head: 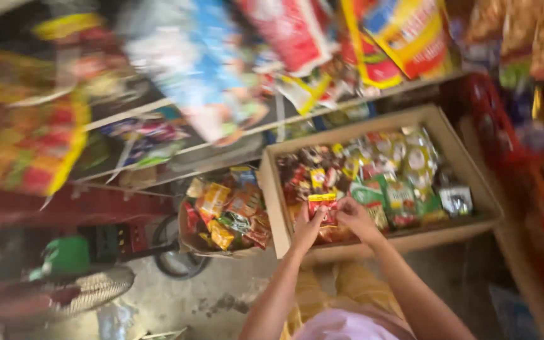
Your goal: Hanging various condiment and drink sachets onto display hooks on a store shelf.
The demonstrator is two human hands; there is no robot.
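Note:
A small red and yellow snack packet [323, 206] is held between both my hands over the near edge of a cardboard box [461, 164]. My left hand [306, 228] grips its left side and my right hand [355, 217] grips its right side. Inside the box lie many small packets, red and brown at the left, green and yellow towards the right. The picture is blurred by motion.
A basket of orange and red snack packets [228, 211] sits left of the box. Hanging packets and posters [196, 69] fill the top. A fan [77, 293] and a green object [65, 255] stand at lower left. Red racks with goods [536, 164] line the right side.

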